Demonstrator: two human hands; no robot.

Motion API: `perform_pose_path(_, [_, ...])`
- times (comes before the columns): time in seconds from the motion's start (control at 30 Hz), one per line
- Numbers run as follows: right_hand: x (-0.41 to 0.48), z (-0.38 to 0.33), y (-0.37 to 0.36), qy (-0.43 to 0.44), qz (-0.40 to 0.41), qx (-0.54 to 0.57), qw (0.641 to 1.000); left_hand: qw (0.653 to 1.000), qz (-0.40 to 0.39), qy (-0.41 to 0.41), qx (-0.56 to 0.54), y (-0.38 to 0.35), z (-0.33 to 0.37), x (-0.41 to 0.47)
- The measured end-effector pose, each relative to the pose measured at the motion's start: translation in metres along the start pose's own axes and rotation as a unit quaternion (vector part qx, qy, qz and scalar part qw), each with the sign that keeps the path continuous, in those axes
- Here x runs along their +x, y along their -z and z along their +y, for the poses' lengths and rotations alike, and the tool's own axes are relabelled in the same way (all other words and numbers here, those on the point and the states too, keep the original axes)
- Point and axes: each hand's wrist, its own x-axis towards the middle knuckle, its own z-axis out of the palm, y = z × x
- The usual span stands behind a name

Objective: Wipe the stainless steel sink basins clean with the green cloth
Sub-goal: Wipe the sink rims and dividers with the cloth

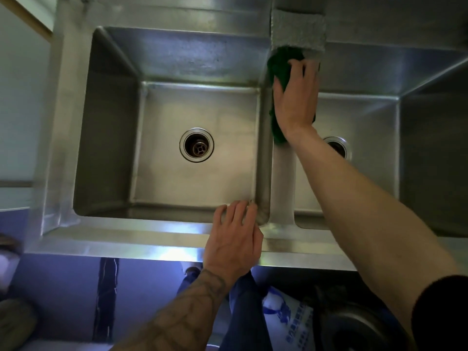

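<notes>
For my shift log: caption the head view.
Right hand presses green cloth on divider between basins; left hand rests on front rim.

1. So we've got the left basin [164, 110] and the right basin [367, 148] side by side, with the divider [282, 178] between them.
2. One drain [196, 145] sits in the left basin's floor. The other drain [340, 145] is in the right basin's floor, partly behind our forearm.
3. The cloth [278, 64] lies on the divider's far end, with our right hand [295, 97] on top of it.
4. A pad [298, 29] sits on the back ledge, just behind the cloth.
5. Our left hand [233, 239] rests on the front rim [139, 239], at the left basin's near-right corner.
</notes>
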Motion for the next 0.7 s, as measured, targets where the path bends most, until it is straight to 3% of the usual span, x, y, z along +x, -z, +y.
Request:
perform_pose_path(0.17, [-0.07, 0.021, 0.02, 0.041, -0.034, 0.023, 0.998, 1.0, -0.001, 0.0, 0.002, 0.003, 0.001, 0.0])
perform_pose_path(0.47, [-0.245, 0.041, 0.048, 0.023, -0.086, 0.025, 0.996, 1.0, 0.001, -0.008, 0.008, 0.005, -0.001, 0.001])
perform_pose_path(0.7, [-0.214, 0.039, 0.04, 0.011, -0.059, 0.039, 0.997, 1.0, -0.002, -0.003, 0.011, 0.006, -0.001, -0.002])
